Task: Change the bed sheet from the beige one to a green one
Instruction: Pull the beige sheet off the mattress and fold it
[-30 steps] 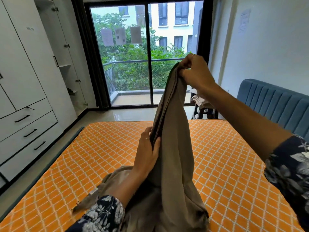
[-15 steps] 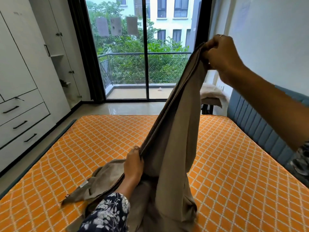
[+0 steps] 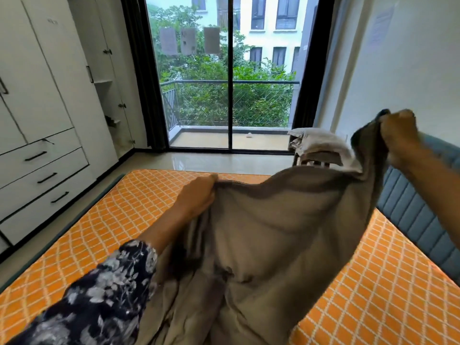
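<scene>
A person holds a beige-brown cloth bed sheet [image 3: 286, 232] spread between both hands above a mattress with an orange cover crossed by a white diamond lattice [image 3: 104, 220]. The left hand [image 3: 196, 195] grips the sheet's upper edge low over the middle of the mattress, its fingers curled round a bunched fold of the fabric; the forearm runs back to a dark sleeve printed with pale flowers [image 3: 99, 295]. The right hand [image 3: 398, 131] is raised higher and farther to the right, closed in a fist round another bunch of the same edge, so the cloth sags in a shallow curve between the two grips and hangs down in loose folds toward the near edge of the mattress, where it piles up. Behind the right arm a blue padded headboard with vertical channels [image 3: 410, 215] stands against the white wall. Beyond the far right corner of the mattress a pale folded cloth [image 3: 321, 143] lies on a piece of furniture that is mostly hidden. On the left stands a white wardrobe with black-handled drawers [image 3: 42, 170], and straight ahead a black-framed sliding glass door [image 3: 230, 75] looks onto a balcony railing and green trees.
</scene>
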